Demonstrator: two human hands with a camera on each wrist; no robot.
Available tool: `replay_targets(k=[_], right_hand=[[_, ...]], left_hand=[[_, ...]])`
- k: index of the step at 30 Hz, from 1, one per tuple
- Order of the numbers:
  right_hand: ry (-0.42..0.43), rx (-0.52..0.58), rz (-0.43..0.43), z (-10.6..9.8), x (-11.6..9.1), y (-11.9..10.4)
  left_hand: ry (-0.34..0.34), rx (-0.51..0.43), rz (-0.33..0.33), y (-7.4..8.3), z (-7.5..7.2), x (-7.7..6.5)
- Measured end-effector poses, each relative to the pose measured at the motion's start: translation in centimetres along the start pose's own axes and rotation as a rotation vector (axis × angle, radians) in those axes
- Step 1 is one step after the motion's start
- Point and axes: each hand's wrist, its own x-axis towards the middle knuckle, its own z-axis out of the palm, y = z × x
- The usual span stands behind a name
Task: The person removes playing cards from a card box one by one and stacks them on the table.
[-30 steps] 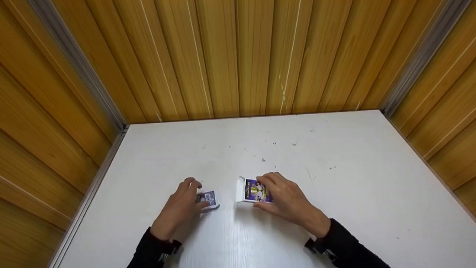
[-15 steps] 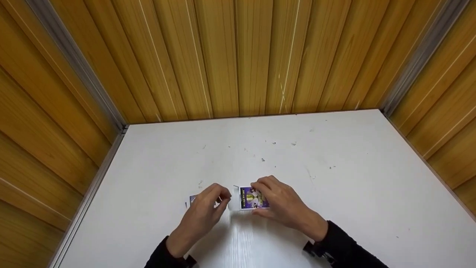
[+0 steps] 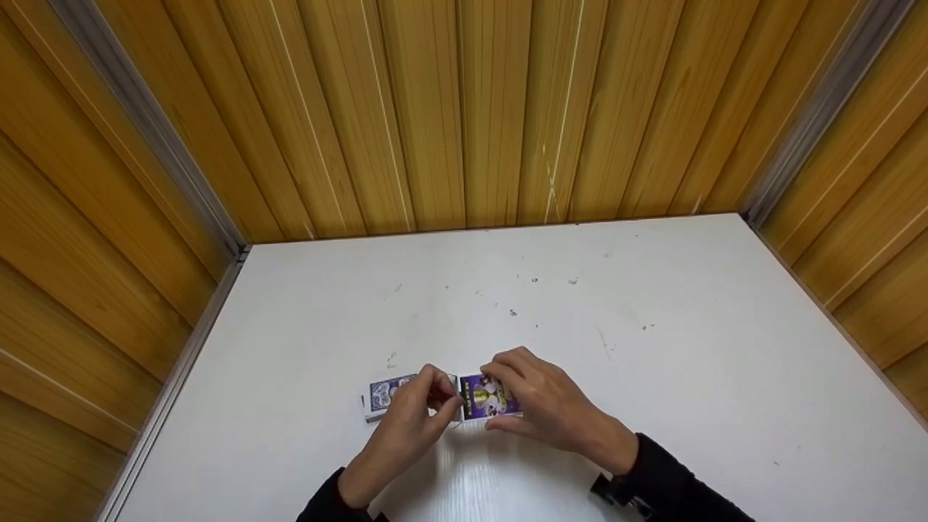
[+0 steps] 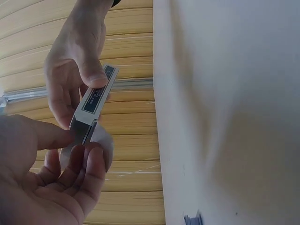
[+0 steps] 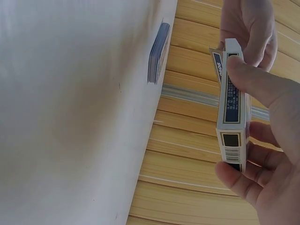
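A small purple playing-card box (image 3: 484,396) with a picture on its face is held above the table by my right hand (image 3: 547,399), thumb and fingers on opposite edges. Its end flaps are out on the left side. My left hand (image 3: 409,417) is at that end, and in the left wrist view its thumb and fingers pinch around the flap (image 4: 104,143). A barcode shows on the box's other end (image 5: 232,153) in the right wrist view. Left of the box, a deck of blue-backed cards (image 3: 383,395) lies on the table, partly hidden by my left hand.
The white table (image 3: 652,391) has scattered dark marks on its surface. Wood-patterned panels (image 3: 500,109) rise behind it and at both sides, with grey metal posts (image 3: 174,145) at the corners.
My left hand has left the card deck on the table and moved right to the box's flap. My right hand has brought the box slightly left and nearer to me.
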Motion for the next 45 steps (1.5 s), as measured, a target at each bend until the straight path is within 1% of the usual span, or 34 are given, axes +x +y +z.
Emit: replay_targets(k=[2, 5, 12, 19, 26, 34, 37, 40, 42, 45], right_hand=[[0.003, 0.001, -0.009, 0.0, 0.0, -0.1], [0.012, 0.002, -0.022, 0.0, 0.0, -0.1], [0.021, 0.002, -0.052, -0.1, 0.1, -0.4], [0.032, -0.02, -0.068, -0.1, 0.1, -0.4], [0.024, -0.016, -0.039, 0.0, 0.1, -0.3], [0.027, -0.014, 0.019, 0.0, 0.0, 0.0], [0.042, -0.018, 0.038, -0.1, 0.0, 0.2], [0.068, -0.023, 0.059, -0.1, 0.0, 0.5], [0.081, -0.022, 0.068, -0.1, 0.0, 0.6], [0.087, -0.016, 0.072, -0.1, 0.0, 0.6]], left_hand=[[0.002, -0.019, -0.027, -0.1, 0.1, 0.0], [0.01, -0.026, -0.049, -0.2, 0.1, -0.1], [0.043, -0.033, -0.06, -0.3, 0.1, -0.1], [0.056, -0.023, -0.102, -0.2, 0.1, 0.0], [0.049, -0.103, -0.129, 0.0, -0.1, 0.1], [0.108, -0.075, -0.098, 0.2, -0.5, 0.2], [0.14, -0.041, -0.082, 0.2, -0.8, 0.3], [0.189, 0.004, -0.052, 0.1, -1.0, 0.4], [0.223, 0.041, -0.018, -0.2, -1.1, 0.4], [0.229, 0.075, 0.034, -0.4, -1.2, 0.3]])
